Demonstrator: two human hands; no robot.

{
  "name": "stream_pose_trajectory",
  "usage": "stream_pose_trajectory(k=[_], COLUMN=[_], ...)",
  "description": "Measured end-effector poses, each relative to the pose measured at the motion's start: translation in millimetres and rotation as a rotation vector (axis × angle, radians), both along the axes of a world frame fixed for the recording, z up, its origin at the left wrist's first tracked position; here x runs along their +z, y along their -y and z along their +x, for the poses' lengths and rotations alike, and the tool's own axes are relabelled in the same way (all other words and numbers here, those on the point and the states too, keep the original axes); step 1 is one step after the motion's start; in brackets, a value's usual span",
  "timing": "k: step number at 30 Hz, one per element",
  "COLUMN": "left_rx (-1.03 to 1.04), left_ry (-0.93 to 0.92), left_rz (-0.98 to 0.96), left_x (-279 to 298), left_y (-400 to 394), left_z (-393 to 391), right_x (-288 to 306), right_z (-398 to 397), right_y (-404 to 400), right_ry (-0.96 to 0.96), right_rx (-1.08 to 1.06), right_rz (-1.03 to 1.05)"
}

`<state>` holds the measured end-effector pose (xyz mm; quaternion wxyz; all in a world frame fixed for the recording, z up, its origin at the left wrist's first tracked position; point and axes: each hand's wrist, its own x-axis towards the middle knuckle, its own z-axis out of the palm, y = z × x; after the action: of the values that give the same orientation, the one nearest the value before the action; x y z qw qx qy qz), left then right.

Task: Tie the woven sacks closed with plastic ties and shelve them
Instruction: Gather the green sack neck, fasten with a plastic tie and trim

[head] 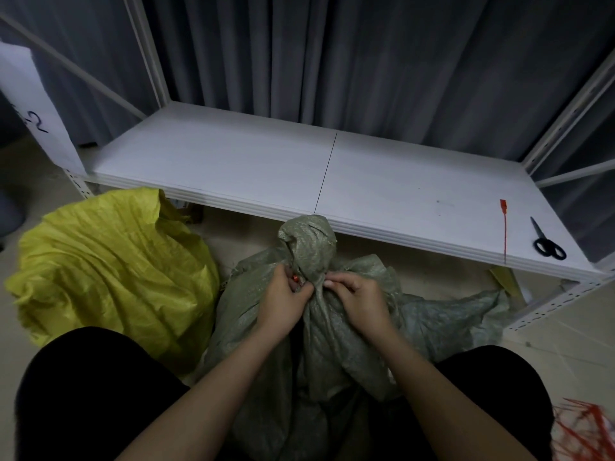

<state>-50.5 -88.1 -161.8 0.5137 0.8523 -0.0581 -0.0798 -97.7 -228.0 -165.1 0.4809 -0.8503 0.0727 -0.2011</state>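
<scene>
A grey-green woven sack (329, 331) stands on the floor between my knees, its mouth gathered into a neck that rises in front of the shelf edge. My left hand (283, 301) pinches a small red piece of a plastic tie (295, 278) against the left side of the neck. My right hand (361, 296) pinches the right side of the neck; what it holds is hidden by its fingers. A yellow woven sack (113, 264) lies on the floor to the left, with no tie visible on it.
A low white shelf board (266, 161) spans the view behind the sacks, framed by white metal uprights. A spare red plastic tie (504, 227) and black scissors (545, 242) lie at its right end. A bundle of red ties (585, 430) lies on the floor at bottom right.
</scene>
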Motion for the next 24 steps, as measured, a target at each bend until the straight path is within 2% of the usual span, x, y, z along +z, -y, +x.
stream_pose_trajectory(k=[3, 7, 11, 14, 16, 18, 21, 24], left_rx=[-0.017, -0.003, -0.059, -0.123, -0.145, -0.145, -0.163, -0.195], left_ry=[-0.019, -0.010, -0.005, 0.026, 0.010, -0.035, -0.114, -0.166], left_rz=[-0.022, -0.053, -0.021, 0.033, 0.020, -0.071, -0.229, -0.305], left_x=[0, 0, 4, 5, 3, 2, 0, 0], left_y=[-1, -1, -2, -3, -3, -4, -9, -17], left_z=[0, 0, 2, 5, 7, 10, 12, 12], right_x=[2, 9, 18, 26, 27, 29, 28, 19], right_z=[-1, 0, 8, 20, 28, 35, 35, 28], right_y=[5, 8, 15, 23, 24, 24, 26, 27], right_ry=[0.221, 0.382, 0.606, 0.590, 0.527, 0.463, 0.383, 0.298], right_rx=[0.065, 0.131, 0.306, 0.553, 0.643, 0.639, 0.570, 0.472], right_rz=[-0.465, -0.925, -1.217, -1.400, -1.442, -1.410, -1.264, -1.080])
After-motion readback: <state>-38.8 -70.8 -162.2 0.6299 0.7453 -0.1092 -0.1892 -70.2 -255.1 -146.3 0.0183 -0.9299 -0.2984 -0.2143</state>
